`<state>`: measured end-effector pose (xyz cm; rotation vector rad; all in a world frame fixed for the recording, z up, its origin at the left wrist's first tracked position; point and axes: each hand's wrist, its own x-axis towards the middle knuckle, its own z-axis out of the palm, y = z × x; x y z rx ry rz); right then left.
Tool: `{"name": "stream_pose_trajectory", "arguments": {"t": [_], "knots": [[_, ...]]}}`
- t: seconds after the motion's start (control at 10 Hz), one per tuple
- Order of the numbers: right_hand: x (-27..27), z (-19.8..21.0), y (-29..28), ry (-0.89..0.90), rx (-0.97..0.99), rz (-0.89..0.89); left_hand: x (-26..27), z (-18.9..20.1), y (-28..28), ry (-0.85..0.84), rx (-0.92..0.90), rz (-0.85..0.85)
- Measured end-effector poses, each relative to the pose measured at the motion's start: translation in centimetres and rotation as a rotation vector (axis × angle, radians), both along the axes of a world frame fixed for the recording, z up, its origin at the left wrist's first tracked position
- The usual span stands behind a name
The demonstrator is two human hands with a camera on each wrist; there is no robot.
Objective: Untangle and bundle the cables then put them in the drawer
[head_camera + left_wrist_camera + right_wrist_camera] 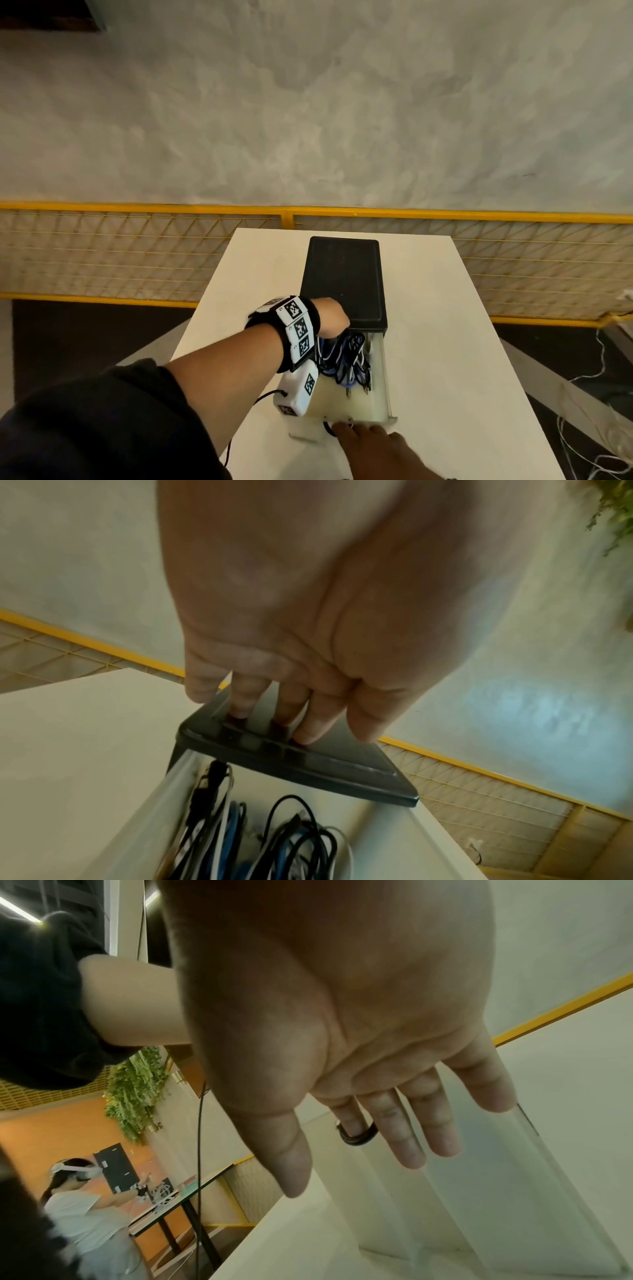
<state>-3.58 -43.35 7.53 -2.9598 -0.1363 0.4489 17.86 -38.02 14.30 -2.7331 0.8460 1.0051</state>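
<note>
A black drawer unit (342,274) stands on the white table (462,342). Its translucent drawer (383,377) is pulled out toward me and holds a heap of black, blue and white cables (346,359). My left hand (330,317) rests on the unit's front top edge. In the left wrist view its straight fingers (304,723) press on the black top (342,772), above the cables (274,840). My right hand (363,438) reaches the drawer's front with straight fingers (404,1137). A small black loop (358,1135) sits at the index finger; what it is stays unclear.
A yellow mesh fence (137,257) runs behind the table. Loose white cords (599,377) lie on the floor to the right. A thin black wire (260,399) trails from my left wrist camera. Another person with a headset (78,1204) stands at a far table.
</note>
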Motion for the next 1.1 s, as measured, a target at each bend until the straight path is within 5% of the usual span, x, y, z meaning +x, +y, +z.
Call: {"name": "stream_pose_trajectory", "arguments": {"t": [0.2, 0.5, 0.7, 0.9, 1.1], "knots": [[4.6, 1.7, -1.9, 0.253, 0.121, -0.023, 0.4, -1.3, 0.3, 0.052, -0.039, 0.201], [11.6, 1.0, -3.3, 0.197, 0.195, -0.163, -0.6, 0.1, 1.2, -0.045, 0.064, -0.077], [13.4, 0.0, -3.2, 0.162, 0.149, -0.188, -0.5, 0.2, 1.4, -0.040, 0.014, -0.058], [11.2, 0.5, -4.0, 0.113, 0.233, -0.188, -0.3, 0.0, 2.4, 0.009, -0.087, 0.059], [2.2, 4.3, -8.8, 0.270, 0.423, -0.334, -3.6, 0.3, 8.4, 0.165, -0.503, 0.278]]}}
